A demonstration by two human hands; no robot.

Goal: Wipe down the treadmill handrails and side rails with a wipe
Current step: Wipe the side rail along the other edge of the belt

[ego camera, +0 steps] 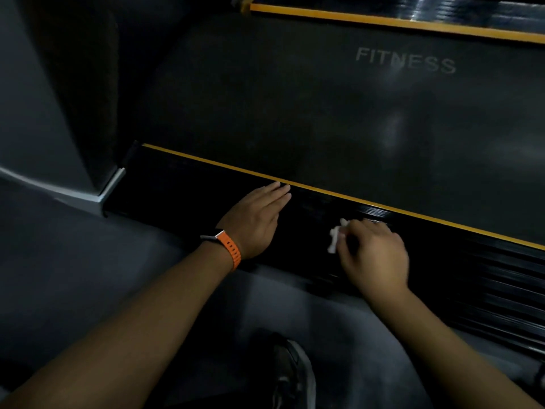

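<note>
My right hand (373,252) grips the white wipe (336,236) on the near side rail (177,187); my left hand (256,216) rests flat beside it. The far side rail (383,22) and handrails look still to do.

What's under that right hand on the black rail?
A crumpled white wipe pokes out from under the right hand, on the side rail. The hand covers the rest.

Both bare forearms reach forward and down. The left hand (256,219) lies flat, palm down, fingers straight and together. The right hand (374,252) curls its fingers round a crumpled white wipe (334,237).
</note>
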